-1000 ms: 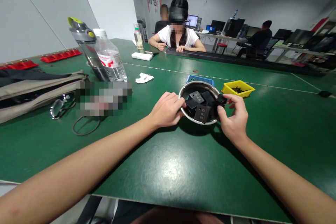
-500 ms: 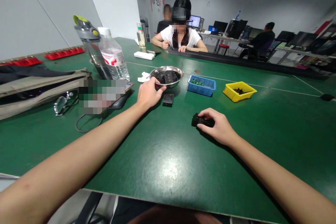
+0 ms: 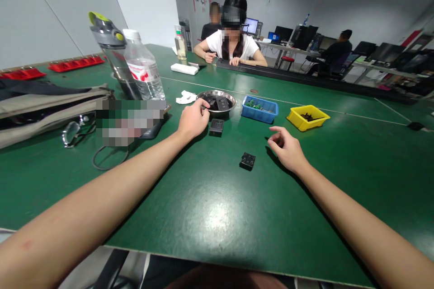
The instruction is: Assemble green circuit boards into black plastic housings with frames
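At the left rim of a shiny metal bowl (image 3: 233,104), my left hand (image 3: 194,119) has its fingers curled over the edge. Black plastic parts (image 3: 222,103) lie inside the bowl. Just in front of it a flat black block (image 3: 216,126) rests on the table. My right hand (image 3: 286,149) hovers further right, thumb and fingers bent around a small dark piece (image 3: 267,138) that is mostly hidden. To the left of that hand, apart from it, a ridged black block (image 3: 248,160) lies on the green tabletop (image 3: 176,207).
Behind stand a blue tray (image 3: 259,113) with green pieces and a yellow tray (image 3: 305,122) with dark bits. On the left are two bottles (image 3: 147,76), a phone (image 3: 135,119), glasses (image 3: 72,133) and a bag (image 3: 50,113). A person (image 3: 233,40) sits opposite.
My right hand has come off the black block, leaving it on the table, and moved right. My left thumb has drawn in at the bowl, whose rim sits lower and flatter.
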Demonstrator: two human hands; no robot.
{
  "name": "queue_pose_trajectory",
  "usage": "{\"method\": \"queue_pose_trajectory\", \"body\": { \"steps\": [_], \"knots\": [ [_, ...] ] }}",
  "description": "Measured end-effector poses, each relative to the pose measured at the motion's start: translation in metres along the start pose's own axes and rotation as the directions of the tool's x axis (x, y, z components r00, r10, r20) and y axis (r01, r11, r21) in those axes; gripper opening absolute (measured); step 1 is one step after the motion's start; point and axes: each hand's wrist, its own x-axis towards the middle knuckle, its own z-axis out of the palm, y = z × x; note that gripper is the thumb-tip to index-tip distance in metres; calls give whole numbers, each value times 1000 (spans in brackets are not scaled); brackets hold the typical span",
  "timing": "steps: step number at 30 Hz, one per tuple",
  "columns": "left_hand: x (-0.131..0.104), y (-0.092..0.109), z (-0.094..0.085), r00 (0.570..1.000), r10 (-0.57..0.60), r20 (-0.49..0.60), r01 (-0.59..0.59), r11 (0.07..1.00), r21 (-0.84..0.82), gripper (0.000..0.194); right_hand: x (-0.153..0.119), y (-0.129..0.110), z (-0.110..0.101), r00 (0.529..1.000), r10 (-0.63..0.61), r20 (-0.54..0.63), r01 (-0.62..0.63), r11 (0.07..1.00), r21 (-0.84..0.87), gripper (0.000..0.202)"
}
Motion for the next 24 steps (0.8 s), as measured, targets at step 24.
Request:
{"method": "queue_pose_trajectory", "body": {
  "steps": [24],
  "knots": [
    [-27,27,4,715,682,157,-677,731,-92,16,61,42,4,968,-182,-174,110,926,-360,15]
  ]
}}
